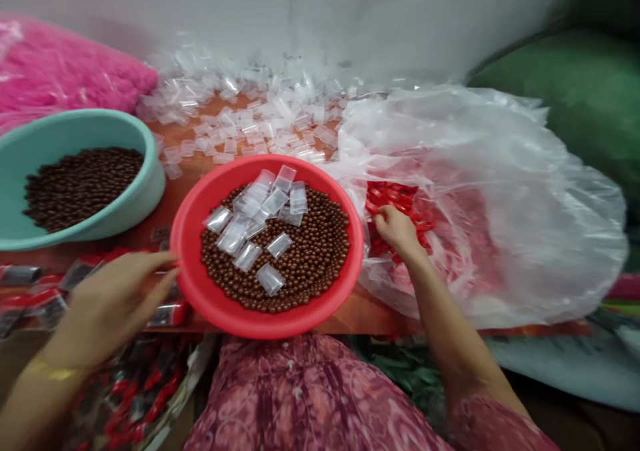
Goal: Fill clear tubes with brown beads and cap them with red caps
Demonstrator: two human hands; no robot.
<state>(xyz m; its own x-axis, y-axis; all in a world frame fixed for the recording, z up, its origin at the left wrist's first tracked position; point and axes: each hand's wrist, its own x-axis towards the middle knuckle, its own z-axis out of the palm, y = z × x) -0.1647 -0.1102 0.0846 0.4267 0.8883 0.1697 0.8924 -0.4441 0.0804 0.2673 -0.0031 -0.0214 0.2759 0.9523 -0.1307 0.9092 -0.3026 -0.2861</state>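
A red bowl (195,284) in front of me holds small brown balls (320,251) with several small clear sachets (250,221) lying on top. My left hand (117,301) reaches from the lower left, fingers stretched toward the bowl's left rim, over red-and-silver packets (170,314). My right hand (397,231) is inside a large clear plastic bag (500,191) to the right of the bowl, fingers curled among red pieces (395,197); what they grip is hidden.
A teal bowl (145,191) of dark brown balls stands at the left. Many empty clear sachets (255,117) lie scattered behind the red bowl. A pink bag (65,77) is at the far left, a green one (575,84) at the far right.
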